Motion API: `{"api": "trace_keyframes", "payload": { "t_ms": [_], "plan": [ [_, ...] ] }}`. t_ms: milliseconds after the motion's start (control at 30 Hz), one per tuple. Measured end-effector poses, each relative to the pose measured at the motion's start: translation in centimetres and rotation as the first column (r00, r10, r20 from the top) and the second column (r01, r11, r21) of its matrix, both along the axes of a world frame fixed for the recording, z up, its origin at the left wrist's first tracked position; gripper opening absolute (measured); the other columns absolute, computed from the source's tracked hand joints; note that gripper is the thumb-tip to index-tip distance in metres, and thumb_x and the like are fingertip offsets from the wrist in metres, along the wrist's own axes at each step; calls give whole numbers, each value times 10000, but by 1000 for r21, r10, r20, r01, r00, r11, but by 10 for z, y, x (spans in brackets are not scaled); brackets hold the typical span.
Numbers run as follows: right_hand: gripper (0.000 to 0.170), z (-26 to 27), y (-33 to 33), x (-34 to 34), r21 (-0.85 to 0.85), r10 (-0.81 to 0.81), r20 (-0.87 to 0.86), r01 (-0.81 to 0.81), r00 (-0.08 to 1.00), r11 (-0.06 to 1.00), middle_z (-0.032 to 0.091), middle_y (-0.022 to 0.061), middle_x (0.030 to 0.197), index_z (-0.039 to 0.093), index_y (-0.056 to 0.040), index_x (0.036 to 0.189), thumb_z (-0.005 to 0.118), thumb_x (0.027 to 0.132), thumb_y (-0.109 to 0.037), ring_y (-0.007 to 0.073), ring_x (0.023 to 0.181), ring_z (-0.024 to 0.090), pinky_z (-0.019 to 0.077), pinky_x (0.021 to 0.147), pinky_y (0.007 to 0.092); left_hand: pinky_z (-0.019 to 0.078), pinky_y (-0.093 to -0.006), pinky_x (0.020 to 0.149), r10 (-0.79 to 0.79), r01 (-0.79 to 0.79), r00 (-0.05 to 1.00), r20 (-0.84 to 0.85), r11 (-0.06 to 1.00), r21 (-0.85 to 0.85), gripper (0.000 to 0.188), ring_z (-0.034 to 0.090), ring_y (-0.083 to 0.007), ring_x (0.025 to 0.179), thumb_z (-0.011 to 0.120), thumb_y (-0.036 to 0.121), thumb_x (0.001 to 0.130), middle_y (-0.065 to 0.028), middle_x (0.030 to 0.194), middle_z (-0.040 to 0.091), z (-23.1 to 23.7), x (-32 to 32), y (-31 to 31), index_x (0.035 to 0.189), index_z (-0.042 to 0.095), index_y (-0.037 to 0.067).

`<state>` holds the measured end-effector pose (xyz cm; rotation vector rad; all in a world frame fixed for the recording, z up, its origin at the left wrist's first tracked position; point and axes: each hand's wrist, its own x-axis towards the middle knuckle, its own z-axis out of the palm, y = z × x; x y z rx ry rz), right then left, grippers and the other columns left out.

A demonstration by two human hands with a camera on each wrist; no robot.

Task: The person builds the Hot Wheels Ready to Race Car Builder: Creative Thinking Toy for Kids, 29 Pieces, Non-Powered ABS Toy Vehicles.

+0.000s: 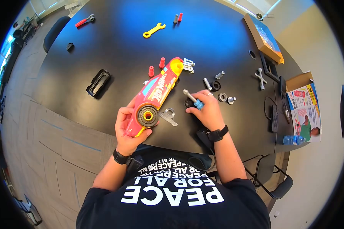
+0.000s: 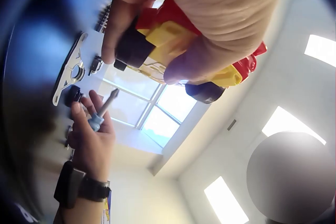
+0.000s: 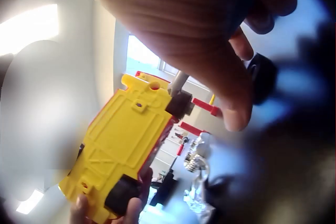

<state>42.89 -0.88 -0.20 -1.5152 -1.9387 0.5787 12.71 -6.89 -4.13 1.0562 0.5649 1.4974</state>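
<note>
Head view: the left hand (image 1: 129,128) grips the toy car (image 1: 156,93), tilted above the counter (image 1: 122,49); the right hand (image 1: 207,110), fingers curled, holds a blue-handled screwdriver (image 1: 194,100) near the car's side.

I wear a black short-sleeved shirt (image 1: 172,206) printed with white "PEACE FOR ALL" lettering, and a black strap (image 1: 121,157) (image 1: 218,134) around each wrist.

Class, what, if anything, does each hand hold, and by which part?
Left hand: the toy car, by its large-wheeled end. Right hand: the screwdriver, by its blue handle; whether it also pinches the black wheel is unclear.
</note>
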Motion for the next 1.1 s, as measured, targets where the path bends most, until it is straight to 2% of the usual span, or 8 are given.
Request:
{"api": "trace_keyframes", "payload": {
  "t_ms": [100, 133, 167, 233, 333, 467, 633, 1100],
  "plan": [
    [355, -4, 2, 9, 119, -5, -30, 9, 1000, 993, 722, 136, 1033, 800, -41, 1123, 938, 801, -102, 371, 988, 708, 570, 891, 441, 463, -498, 1237, 10, -8, 996, -85, 1000, 20, 644, 494, -348, 1550, 914, -22, 841, -312, 1752, 329, -12, -1, 1, 1331, 509, 79],
    [216, -4, 1, 11, 151, -52, -38, 57, 998, 987, 755, 110, 984, 799, -36, 1083, 871, 891, -100, 313, 881, 733, 579, 833, 421, 379, -494, 1280, -6, 7, 999, -53, 1000, 21, 642, 452, -343, 1586, 923, -8, 841, -313, 1755, 334, -10, 1, 2, 1333, 520, 84],
    [151, -3, -2, 9, -77, -187, -311, 171, 932, 982, 801, 85, 989, 787, -32, 1114, 809, 973, -83, 190, 811, 734, 589, 760, 366, 379, -494, 1280, 5, -4, 999, -52, 1000, 14, 642, 452, -343, 1586, 923, -8, 841, -313, 1755, 334, -8, 1, 3, 1333, 520, 84],
    [171, 24, -11, 7, -198, -255, -548, 173, 797, 965, 819, 87, 1007, 768, -22, 1189, 753, 1020, -40, 93, 771, 705, 576, 670, 289, 392, -496, 1276, -21, 28, 996, -85, 997, 75, 643, 436, -350, 1598, 925, -2, 842, -317, 1750, 340, -4, 2, 6, 1336, 521, 81],
    [216, 60, -28, -2, -209, -134, -684, -16, 717, 978, 810, 105, 1013, 752, 2, 1230, 729, 1016, 24, 84, 725, 689, 544, 602, 236, 391, -500, 1278, -10, 26, 993, -118, 990, 136, 626, 432, -365, 1602, 916, -6, 853, -324, 1751, 333, -6, 4, 11, 1333, 522, 79],
    [239, 93, -43, -36, -134, 51, -709, -206, 704, 969, 786, 89, 1046, 777, 5, 1184, 775, 954, 66, 104, 796, 704, 553, 679, 261, 388, -518, 1284, -34, 53, 992, -124, 987, 152, 602, 427, -385, 1607, 912, 12, 874, -332, 1746, 333, -10, 7, 12, 1329, 522, 75],
    [224, 104, -33, -57, 44, 331, -455, -351, 827, 935, 769, 99, 1039, 818, -23, 1102, 782, 905, 79, 196, 942, 723, 558, 835, 334, 386, -530, 1291, -28, 48, 994, -109, 980, 194, 597, 414, -404, 1614, 911, 31, 888, -332, 1746, 332, -12, 9, 13, 1336, 518, 73],
    [192, 93, -34, -73, 77, 340, -353, -335, 872, 939, 728, 94, 1054, 779, -21, 1059, 794, 887, 61, 235, 902, 703, 544, 782, 352, 409, -519, 1284, -59, 82, 991, -119, 976, 199, 597, 400, -414, 1620, 906, 27, 883, -338, 1751, 321, -9, 9, 12, 1334, 518, 64]
  ]
}}
